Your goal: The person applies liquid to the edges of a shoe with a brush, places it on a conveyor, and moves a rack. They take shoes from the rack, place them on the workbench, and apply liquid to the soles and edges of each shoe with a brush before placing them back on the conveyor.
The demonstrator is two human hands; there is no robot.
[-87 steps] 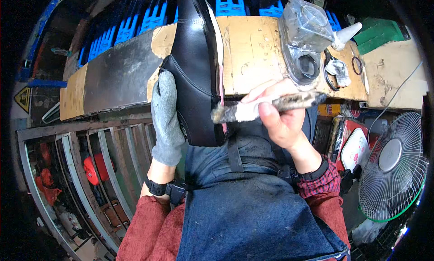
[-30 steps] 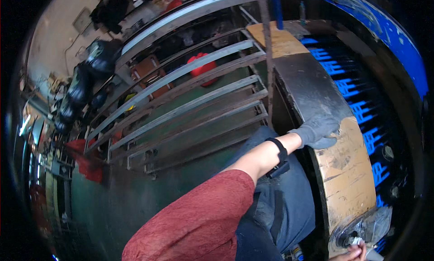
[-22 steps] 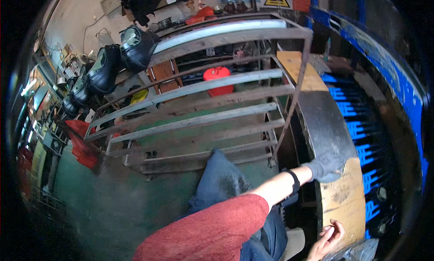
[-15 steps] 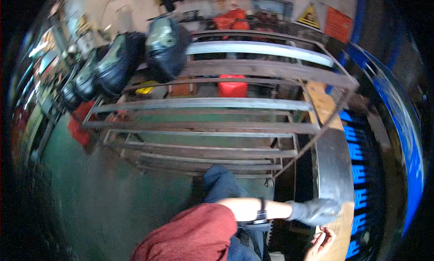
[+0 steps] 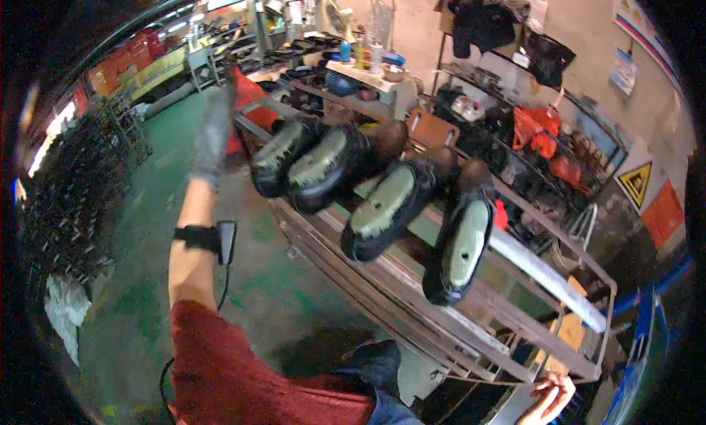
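Observation:
My left arm reaches up and away at the left. Its hand wears a grey glove [image 5: 213, 134] and is smeared by motion, so its fingers cannot be made out; it is near the far left end of a metal rack [image 5: 515, 318]. My bare right hand [image 5: 553, 397] is low on the right, beside the rack's near corner. Its fingers are loosely bent and partly apart, and no object shows in them. Across the rack's top bars lie several black shoes [image 5: 386, 204], upside down, their greenish undersides facing up. The nearest shoe [image 5: 462, 252] has a small dark hole in its underside.
A black strap with a flat device [image 5: 226, 242] and cable is on my left forearm. Green floor [image 5: 140, 241] stretches at the left, beside a dark heap of stacked pieces [image 5: 81, 197]. Cluttered shelves with red bags [image 5: 535, 127] line the wall. Blue metalwork [image 5: 641, 351] borders the right.
My view has swung left and up. The gloved left hand has gone from the work surface at the lower right to the far left. My right hand stays low at the right.

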